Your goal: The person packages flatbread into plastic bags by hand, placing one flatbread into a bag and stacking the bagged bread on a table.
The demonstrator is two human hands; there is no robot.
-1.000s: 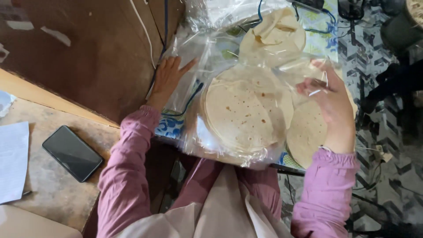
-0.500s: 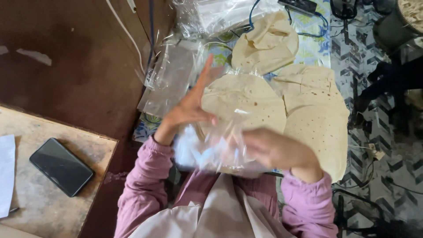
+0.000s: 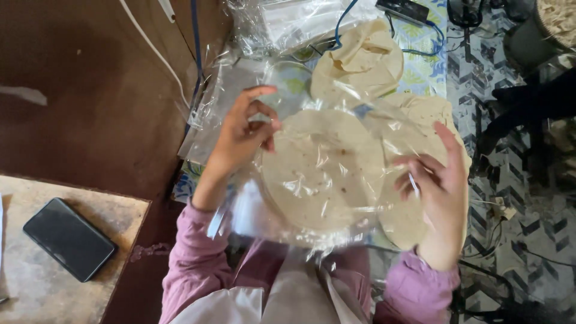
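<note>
A stack of round pale flatbreads (image 3: 321,168) sits inside a clear plastic bag (image 3: 282,225) in front of me. My left hand (image 3: 243,135) pinches the bag's upper left edge with thumb and fingers. My right hand (image 3: 438,189) grips the bag's right side, fingers spread over the film. More flatbreads (image 3: 420,117) lie flat under the bag at the right. A folded pile of flatbreads (image 3: 363,57) rests farther away.
Loose clear plastic bags (image 3: 219,99) lie at the left of a patterned cloth (image 3: 429,36). A black phone (image 3: 69,239) rests on a stone slab at lower left. Blue and white cables (image 3: 195,36) run along a brown surface. Patterned floor lies at right.
Both hands left the middle of the bag and spread apart to its left and right edges. The bag now lies flatter around the flatbread stack.
</note>
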